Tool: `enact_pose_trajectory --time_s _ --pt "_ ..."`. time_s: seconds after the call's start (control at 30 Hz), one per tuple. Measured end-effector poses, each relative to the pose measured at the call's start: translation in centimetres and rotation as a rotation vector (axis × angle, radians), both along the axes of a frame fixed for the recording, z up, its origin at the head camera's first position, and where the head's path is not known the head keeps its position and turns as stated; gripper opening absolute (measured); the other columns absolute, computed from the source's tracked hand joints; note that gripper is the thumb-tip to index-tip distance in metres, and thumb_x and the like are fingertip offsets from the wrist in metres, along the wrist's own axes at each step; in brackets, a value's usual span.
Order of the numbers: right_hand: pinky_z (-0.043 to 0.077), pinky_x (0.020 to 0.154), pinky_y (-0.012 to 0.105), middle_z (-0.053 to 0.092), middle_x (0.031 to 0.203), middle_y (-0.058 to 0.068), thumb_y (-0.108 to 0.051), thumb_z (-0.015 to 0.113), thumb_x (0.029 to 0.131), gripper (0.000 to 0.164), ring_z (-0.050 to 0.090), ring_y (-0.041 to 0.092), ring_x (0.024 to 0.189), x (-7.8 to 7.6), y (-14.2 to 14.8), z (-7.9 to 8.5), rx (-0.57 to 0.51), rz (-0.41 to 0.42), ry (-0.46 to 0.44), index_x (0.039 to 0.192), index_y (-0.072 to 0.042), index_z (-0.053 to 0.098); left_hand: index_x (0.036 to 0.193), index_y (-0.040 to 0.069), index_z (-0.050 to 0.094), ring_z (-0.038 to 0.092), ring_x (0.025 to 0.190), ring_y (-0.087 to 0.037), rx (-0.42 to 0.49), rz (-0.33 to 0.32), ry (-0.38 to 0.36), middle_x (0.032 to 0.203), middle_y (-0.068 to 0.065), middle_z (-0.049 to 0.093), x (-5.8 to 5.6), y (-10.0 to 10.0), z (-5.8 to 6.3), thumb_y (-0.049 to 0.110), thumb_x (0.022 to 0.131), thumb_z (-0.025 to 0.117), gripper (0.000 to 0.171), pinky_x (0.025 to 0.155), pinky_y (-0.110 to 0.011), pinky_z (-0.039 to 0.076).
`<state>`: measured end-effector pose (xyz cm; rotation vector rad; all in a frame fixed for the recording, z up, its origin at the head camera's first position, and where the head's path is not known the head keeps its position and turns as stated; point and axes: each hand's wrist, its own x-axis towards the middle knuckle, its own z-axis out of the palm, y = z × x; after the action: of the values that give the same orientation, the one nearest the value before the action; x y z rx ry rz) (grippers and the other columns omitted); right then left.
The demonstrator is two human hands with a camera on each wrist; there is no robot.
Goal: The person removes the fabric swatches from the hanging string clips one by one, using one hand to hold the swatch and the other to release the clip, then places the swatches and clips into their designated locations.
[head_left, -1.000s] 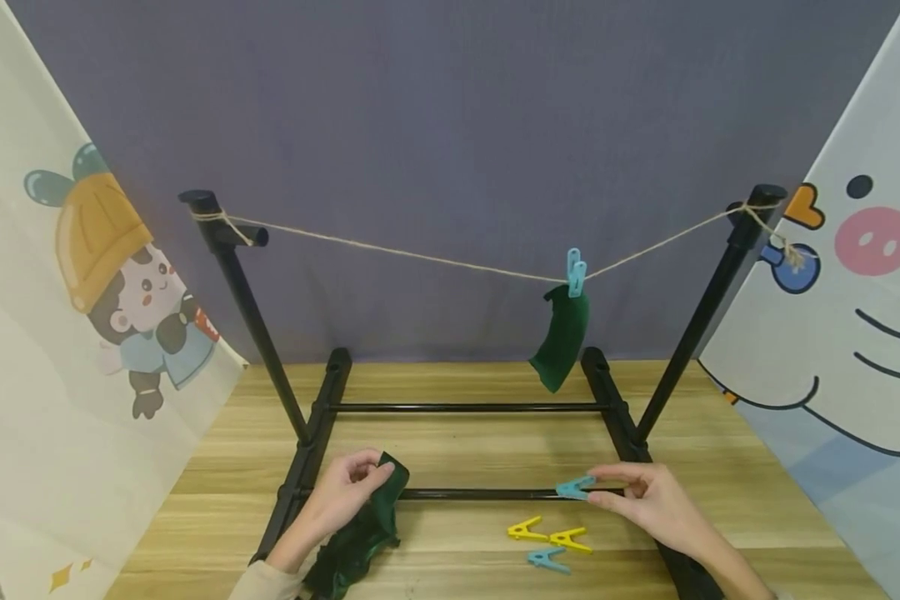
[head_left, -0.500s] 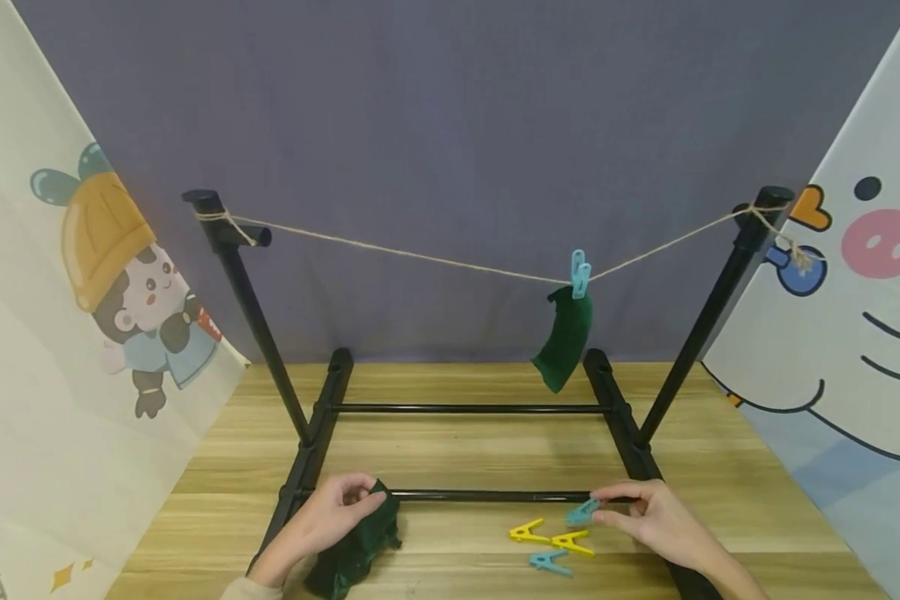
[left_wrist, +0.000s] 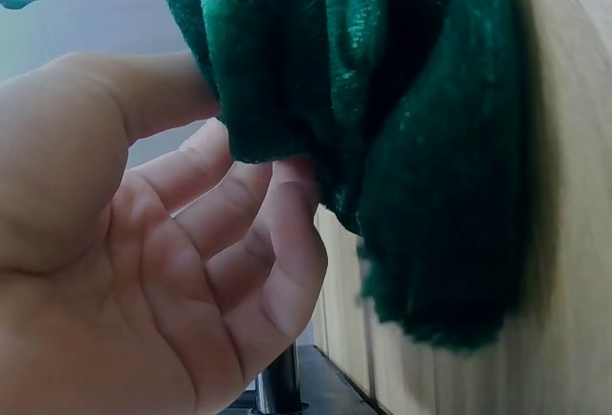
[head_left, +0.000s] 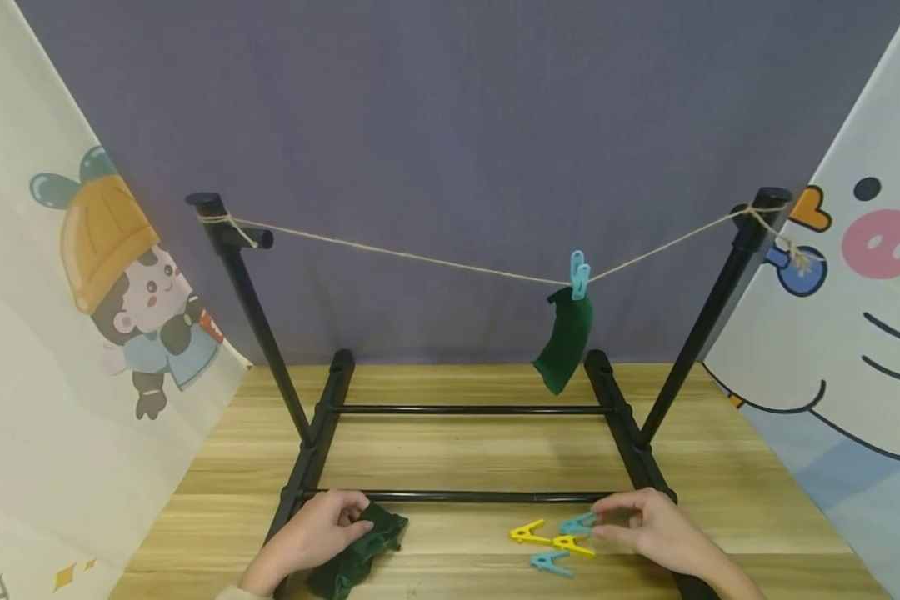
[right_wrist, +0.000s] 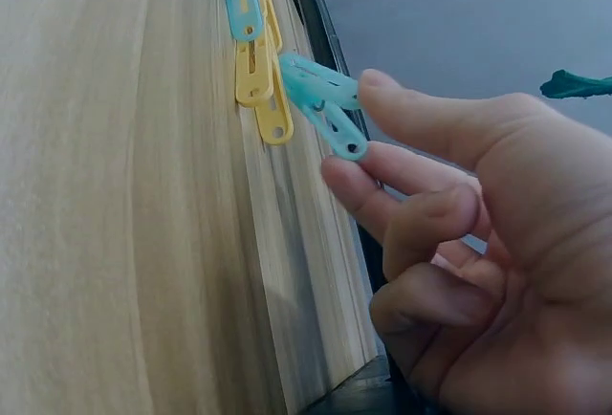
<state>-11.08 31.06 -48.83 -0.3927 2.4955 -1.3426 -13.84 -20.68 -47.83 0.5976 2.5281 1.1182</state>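
Note:
My left hand (head_left: pixel 322 527) pinches a dark green velvety cloth (head_left: pixel 366 550) between thumb and fingers. In the left wrist view, the bunched cloth (left_wrist: pixel 430 166) hangs in folds close to the wooden table. My right hand (head_left: pixel 648 529) holds a light blue clothespin (head_left: pixel 577 524) by its handle ends, low over the table; in the right wrist view, thumb and fingers touch the two handles of this clothespin (right_wrist: pixel 320 99). Just by it lie two yellow clothespins (head_left: pixel 527 532) and another blue clothespin (head_left: pixel 551 563).
A black frame (head_left: pixel 465 497) stands on the wooden table (head_left: pixel 450 450). Twine (head_left: pixel 390 249) runs between its two posts. From the twine hangs a green cloth piece (head_left: pixel 566 342), clipped by a blue clothespin (head_left: pixel 580 275). A grey-purple backdrop (head_left: pixel 450 125) rises behind.
Both hands have come lower. The cloth in my left hand has sunk and bunched up on the table, and the blue clothespin in my right hand has dropped down beside the yellow ones.

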Motion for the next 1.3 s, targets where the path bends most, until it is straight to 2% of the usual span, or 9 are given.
enact_pose_trajectory --time_s 0.13,0.27,0.37,0.47,0.7,0.97,1.07,1.17,1.3 --pt "0.037 0.049 0.020 0.079 0.115 0.008 -0.030 0.081 0.096 0.032 0.035 0.000 0.052 0.0 -0.1 -0.2 0.041 0.001 -0.002 0.120 -0.009 0.079 0.091 0.012 0.066 0.049 0.062 -0.002 -0.027 -0.004 0.017 0.081 0.004 0.065 0.2 0.0 -0.3 0.017 0.099 0.075 0.013 0.058 -0.020 0.043" --pt "0.041 0.055 0.022 0.080 0.113 0.005 -0.031 0.081 0.095 0.032 0.053 -0.002 0.068 0.0 -0.1 -0.4 0.079 0.027 0.025 0.118 -0.010 0.080 0.083 0.014 0.058 0.045 0.058 0.000 -0.045 -0.007 0.024 0.078 0.006 0.062 0.3 0.0 -0.5 0.015 0.097 0.077 0.024 0.056 -0.020 0.041" --pt "0.042 0.055 0.022 0.081 0.109 0.003 -0.031 0.082 0.095 0.031 0.057 -0.002 0.073 -0.1 -0.2 -0.4 0.095 0.050 0.059 0.118 -0.010 0.080 0.087 0.014 0.063 0.049 0.061 -0.001 -0.046 -0.006 0.033 0.081 0.005 0.065 0.3 0.0 -0.3 0.016 0.097 0.077 0.018 0.058 -0.021 0.043" --pt "0.042 0.053 0.022 0.081 0.107 0.002 -0.032 0.083 0.094 0.032 0.054 0.000 0.068 -0.2 -0.3 -0.4 0.101 0.056 0.067 0.117 -0.010 0.080 0.096 0.010 0.071 0.055 0.066 -0.001 -0.049 -0.004 0.041 0.087 0.002 0.070 0.3 -0.1 0.0 0.019 0.096 0.079 0.012 0.061 -0.021 0.047" --pt "0.041 0.052 0.022 0.081 0.106 0.001 -0.032 0.083 0.094 0.031 0.050 0.001 0.061 -0.2 -0.2 -0.1 0.111 0.059 0.034 0.117 -0.011 0.080 0.115 0.004 0.075 0.066 0.079 -0.002 -0.057 0.004 0.056 0.097 -0.001 0.076 0.3 -0.9 0.4 0.022 0.096 0.080 0.027 0.068 -0.024 0.056" --pt "0.050 0.067 0.023 0.080 0.107 0.002 -0.029 0.080 0.096 0.033 0.066 -0.002 0.090 -0.5 -0.1 1.6 0.131 0.090 0.040 0.120 -0.005 0.079 0.111 0.008 0.078 0.064 0.076 -0.001 -0.059 0.052 0.069 0.093 0.005 0.076 0.2 -1.4 1.3 0.026 0.098 0.077 0.021 0.065 -0.024 0.052" --pt "0.047 0.061 0.023 0.080 0.110 0.006 -0.026 0.079 0.097 0.035 0.062 -0.001 0.080 -0.8 -0.1 2.4 0.119 0.084 0.041 0.122 -0.001 0.077 0.111 0.009 0.078 0.064 0.078 -0.001 -0.054 0.066 0.087 0.095 0.005 0.077 0.0 -1.3 1.9 0.026 0.099 0.076 0.021 0.066 -0.023 0.053" --pt "0.041 0.052 0.022 0.080 0.108 0.007 -0.026 0.079 0.098 0.036 0.049 -0.001 0.061 -1.2 -0.1 3.4 0.112 0.074 0.070 0.122 0.000 0.077 0.114 0.008 0.077 0.065 0.078 -0.002 -0.045 0.077 0.105 0.096 0.005 0.077 -0.2 -1.1 2.5 0.027 0.100 0.075 0.024 0.068 -0.022 0.053" --pt "0.039 0.050 0.022 0.080 0.107 0.009 -0.026 0.079 0.098 0.034 0.041 0.000 0.055 -1.9 -0.1 4.7 0.127 0.072 0.146 0.121 0.000 0.077 0.121 0.004 0.075 0.065 0.076 -0.002 -0.040 0.089 0.118 0.100 0.003 0.077 -0.7 -0.7 3.2 0.030 0.102 0.073 0.032 0.067 -0.023 0.053"
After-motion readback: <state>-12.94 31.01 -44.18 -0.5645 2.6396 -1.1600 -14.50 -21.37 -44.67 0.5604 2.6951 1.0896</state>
